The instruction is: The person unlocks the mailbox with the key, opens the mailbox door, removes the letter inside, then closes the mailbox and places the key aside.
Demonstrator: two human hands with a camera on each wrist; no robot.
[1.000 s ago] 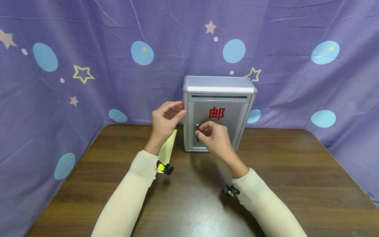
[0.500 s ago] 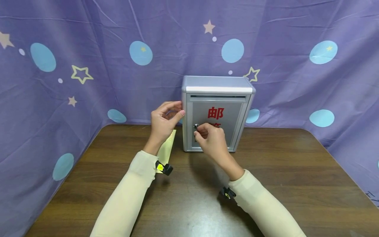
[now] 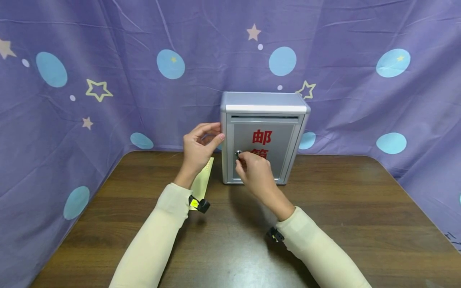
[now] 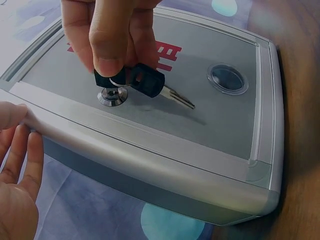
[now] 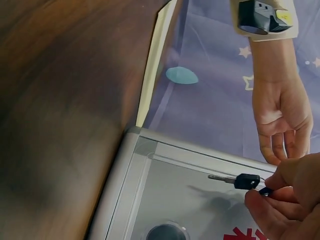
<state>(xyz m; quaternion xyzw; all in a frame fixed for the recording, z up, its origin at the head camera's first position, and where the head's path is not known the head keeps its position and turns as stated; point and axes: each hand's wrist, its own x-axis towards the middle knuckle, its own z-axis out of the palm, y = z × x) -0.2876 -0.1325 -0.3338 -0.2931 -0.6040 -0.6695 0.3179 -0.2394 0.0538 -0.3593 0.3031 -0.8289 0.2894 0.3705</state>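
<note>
A grey metal mailbox (image 3: 266,108) with red characters stands upright at the back of the table. My right hand (image 3: 255,172) pinches the black head of a key (image 4: 104,80) at the round lock (image 4: 112,96) on its door. A second key (image 4: 150,81), also black-headed, dangles from the same ring with its metal blade free. The key's blade in the lock is hidden. My left hand (image 3: 199,146) touches the mailbox's left edge with thumb and fingertips, its fingers relaxed. The mailbox door is closed.
A pale yellow envelope (image 3: 202,182) lies on the wooden table (image 3: 230,240), left of the mailbox and partly behind my left wrist. A purple curtain (image 3: 216,24) with stars hangs right behind the mailbox. A round window (image 4: 227,78) sits low in the door.
My right hand has turned at the lock and shifted slightly, and more of the lower red character shows. My left hand stays at the mailbox's edge.
</note>
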